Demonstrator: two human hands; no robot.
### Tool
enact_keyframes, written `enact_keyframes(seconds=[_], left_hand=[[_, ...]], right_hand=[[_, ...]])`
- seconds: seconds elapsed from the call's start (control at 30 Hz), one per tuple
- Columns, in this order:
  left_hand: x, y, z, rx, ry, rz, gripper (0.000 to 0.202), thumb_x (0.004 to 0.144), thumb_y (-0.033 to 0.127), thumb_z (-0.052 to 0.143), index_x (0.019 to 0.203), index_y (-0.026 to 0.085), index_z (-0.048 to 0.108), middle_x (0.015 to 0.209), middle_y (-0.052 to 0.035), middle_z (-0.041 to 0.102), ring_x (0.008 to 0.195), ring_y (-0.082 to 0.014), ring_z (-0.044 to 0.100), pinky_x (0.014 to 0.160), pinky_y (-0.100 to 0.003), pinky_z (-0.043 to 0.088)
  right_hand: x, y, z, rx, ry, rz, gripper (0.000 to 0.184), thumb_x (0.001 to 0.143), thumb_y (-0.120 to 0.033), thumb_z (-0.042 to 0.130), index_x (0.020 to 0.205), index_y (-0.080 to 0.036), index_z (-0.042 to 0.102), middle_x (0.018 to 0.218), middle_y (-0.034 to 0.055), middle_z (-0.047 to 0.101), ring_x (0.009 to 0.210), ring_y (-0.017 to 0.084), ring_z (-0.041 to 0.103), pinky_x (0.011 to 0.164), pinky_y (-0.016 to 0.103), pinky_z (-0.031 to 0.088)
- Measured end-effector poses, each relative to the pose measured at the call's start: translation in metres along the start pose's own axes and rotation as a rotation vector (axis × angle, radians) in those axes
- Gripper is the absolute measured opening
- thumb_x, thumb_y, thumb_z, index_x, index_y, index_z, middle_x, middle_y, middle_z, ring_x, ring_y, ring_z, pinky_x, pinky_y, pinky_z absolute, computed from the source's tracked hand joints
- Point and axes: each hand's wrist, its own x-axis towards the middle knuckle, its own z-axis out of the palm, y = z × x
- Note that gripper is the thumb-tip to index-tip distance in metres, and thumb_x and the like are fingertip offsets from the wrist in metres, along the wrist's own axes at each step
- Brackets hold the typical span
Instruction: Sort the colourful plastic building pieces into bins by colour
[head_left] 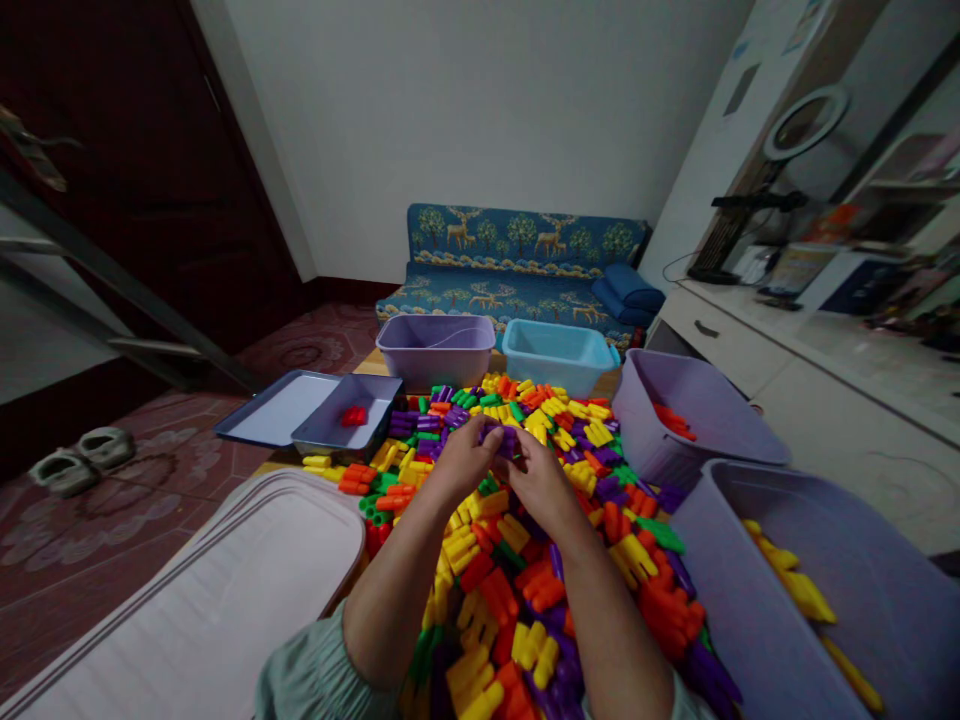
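Note:
Over the middle of a wide heap of plastic building blocks (480,535), my two hands meet around a purple building block (504,440). My left hand (469,455) pinches it from the left, thumb on top. On the right side my right hand (534,468) has its fingers closed on the same block. Part of the block is hidden by the fingers. The heap below mixes yellow, red, orange, green and purple pieces, many shaped like joined tubes.
Around the heap stand a purple bin (435,347), a light blue bin (559,350), a bin with red-orange blocks (637,410), a bin with yellow blocks (712,560) and a tin (386,400) holding a red block. White stacked lids (247,590) lie at front left. A sofa (517,270) stands behind.

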Motion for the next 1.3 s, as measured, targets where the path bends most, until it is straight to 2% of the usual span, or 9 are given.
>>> enact_keyframes(seconds=[0.07,0.17,0.23,0.37,0.6,0.8,0.97,1.13,1.3], left_hand=[[0.011,0.000,0.001,-0.092,-0.038,-0.107,0.014,0.078,0.032,0.066,0.078,0.017,0.065,0.057,0.0002,0.060,0.049,-0.0118,0.053,0.046,-0.020,0.038],[0.025,-0.004,0.001,-0.369,-0.122,-0.387,0.022,0.079,0.036,0.067,0.072,0.016,0.062,0.048,0.0020,0.054,0.040,-0.0090,0.047,0.038,-0.017,0.032],[0.030,-0.008,-0.001,-0.502,-0.146,-0.519,0.025,0.082,0.039,0.063,0.074,0.015,0.061,0.050,0.0017,0.055,0.039,-0.0084,0.048,0.038,-0.017,0.034],[0.034,-0.012,-0.004,-0.633,-0.137,-0.603,0.028,0.090,0.038,0.055,0.077,0.014,0.060,0.060,-0.0017,0.060,0.046,-0.0087,0.054,0.046,-0.019,0.045],[0.068,0.008,-0.016,-0.843,0.100,-0.524,0.025,0.096,0.027,0.046,0.078,0.013,0.058,0.060,-0.0007,0.058,0.047,-0.0070,0.053,0.050,-0.018,0.048],[0.127,0.032,-0.051,-0.891,0.261,-0.374,0.009,0.091,0.018,0.052,0.091,0.011,0.058,0.063,0.0006,0.057,0.050,-0.0081,0.054,0.053,-0.019,0.052],[0.164,0.046,-0.074,-0.898,0.317,-0.420,0.017,0.088,0.004,0.046,0.100,0.011,0.054,0.068,-0.0002,0.054,0.051,-0.0085,0.051,0.049,-0.019,0.050],[0.159,0.050,-0.080,-0.905,0.228,-0.453,0.020,0.089,0.013,0.047,0.109,0.009,0.052,0.089,-0.0107,0.059,0.066,-0.0148,0.060,0.054,-0.024,0.052],[0.120,0.036,-0.065,-0.895,0.188,-0.440,0.028,0.087,0.017,0.052,0.114,0.011,0.052,0.094,-0.0108,0.061,0.070,-0.0145,0.062,0.063,-0.024,0.051]], right_hand=[[0.000,0.001,-0.002,0.092,-0.009,0.019,0.042,0.079,-0.032,0.064,0.120,-0.023,0.061,0.104,0.0068,0.072,0.094,0.021,0.068,0.081,0.033,0.055],[0.000,0.005,-0.006,0.237,0.032,0.111,0.051,0.079,-0.040,0.064,0.125,-0.019,0.057,0.107,0.0090,0.071,0.093,0.021,0.069,0.075,0.031,0.056],[0.002,0.009,-0.006,0.295,0.101,0.199,0.057,0.078,-0.044,0.063,0.127,-0.017,0.054,0.108,0.0109,0.070,0.086,0.021,0.069,0.063,0.027,0.056],[0.015,0.010,-0.001,0.333,0.123,0.283,0.058,0.077,-0.043,0.065,0.127,-0.017,0.053,0.104,0.0105,0.070,0.077,0.018,0.069,0.047,0.022,0.051],[0.079,-0.020,0.009,0.268,0.095,0.250,0.053,0.075,-0.026,0.063,0.126,-0.017,0.055,0.116,0.0108,0.066,0.073,0.015,0.068,0.044,0.018,0.046],[0.140,-0.058,0.022,0.327,0.085,0.159,0.064,0.070,-0.014,0.063,0.132,-0.017,0.050,0.125,0.0113,0.062,0.087,0.017,0.067,0.048,0.016,0.046],[0.174,-0.076,0.034,0.406,0.068,0.227,0.067,0.067,-0.012,0.065,0.132,-0.019,0.051,0.135,0.0115,0.056,0.103,0.020,0.064,0.059,0.020,0.053],[0.179,-0.070,0.043,0.428,0.056,0.260,0.066,0.065,-0.016,0.067,0.129,-0.021,0.052,0.139,0.0087,0.053,0.112,0.022,0.060,0.062,0.021,0.054],[0.150,-0.054,0.037,0.379,0.072,0.221,0.055,0.068,-0.020,0.066,0.122,-0.019,0.057,0.132,0.0090,0.059,0.100,0.018,0.065,0.062,0.021,0.053]])
